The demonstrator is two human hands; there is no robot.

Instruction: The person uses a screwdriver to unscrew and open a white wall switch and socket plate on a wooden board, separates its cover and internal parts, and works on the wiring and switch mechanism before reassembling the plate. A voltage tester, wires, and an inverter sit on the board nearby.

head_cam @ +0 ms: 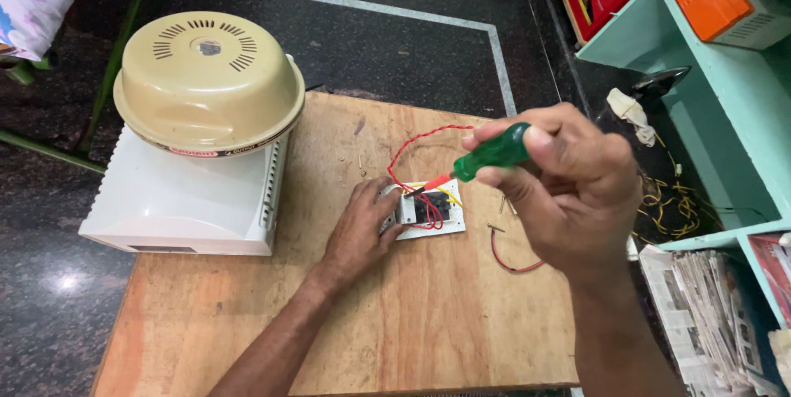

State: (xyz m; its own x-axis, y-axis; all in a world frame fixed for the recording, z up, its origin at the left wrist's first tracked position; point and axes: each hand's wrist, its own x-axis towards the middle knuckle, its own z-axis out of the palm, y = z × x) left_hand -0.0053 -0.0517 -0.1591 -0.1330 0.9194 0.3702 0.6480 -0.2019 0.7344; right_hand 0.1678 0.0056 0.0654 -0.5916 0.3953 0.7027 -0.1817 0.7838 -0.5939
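My left hand (359, 228) rests on a wooden board (395, 315) and grips the left side of a small white switch plate (445, 222) lying face down, its dark switch body and red and yellow wires showing. My right hand (577, 191) is raised above the board and holds a green-handled screwdriver (493, 152). The screwdriver's orange neck and tip point down-left into the back of the switch. A thin red wire (412, 143) loops up from the switch toward the board's far edge.
A beige domed fan housing (206, 80) sits on a white box-shaped unit (181, 199) at the board's left. A short red wire piece (511, 263) and small screws lie right of the switch. Teal shelves (709, 100), stacked newspapers (709, 306) and yellow wire scraps (667, 203) stand at right.
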